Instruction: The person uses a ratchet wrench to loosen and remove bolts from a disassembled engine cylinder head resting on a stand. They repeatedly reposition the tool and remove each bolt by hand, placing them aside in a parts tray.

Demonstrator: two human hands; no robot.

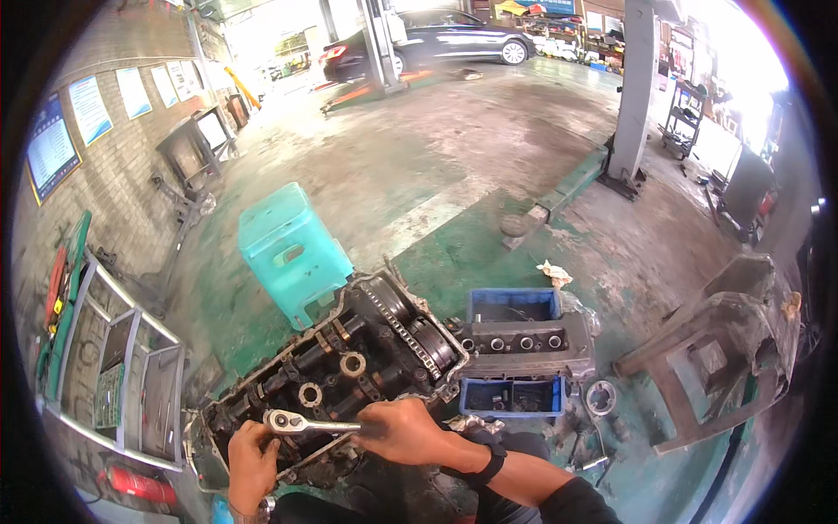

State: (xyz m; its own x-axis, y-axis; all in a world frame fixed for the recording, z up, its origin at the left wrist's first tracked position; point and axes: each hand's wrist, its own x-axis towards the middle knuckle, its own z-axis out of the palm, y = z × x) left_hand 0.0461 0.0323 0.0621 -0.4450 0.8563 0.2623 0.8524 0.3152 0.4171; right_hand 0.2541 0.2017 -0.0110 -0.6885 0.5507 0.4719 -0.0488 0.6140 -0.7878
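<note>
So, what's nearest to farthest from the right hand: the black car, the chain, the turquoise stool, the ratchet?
1. Ratchet: in the right hand.
2. Chain: on the engine, just ahead.
3. Turquoise stool: beyond the engine, ahead-left.
4. Black car: far across the floor.

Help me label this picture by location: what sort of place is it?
Most likely a car repair workshop: a dark car stands in the background, an opened engine lies in the foreground, and the right hand holds a ratchet over it.
</note>
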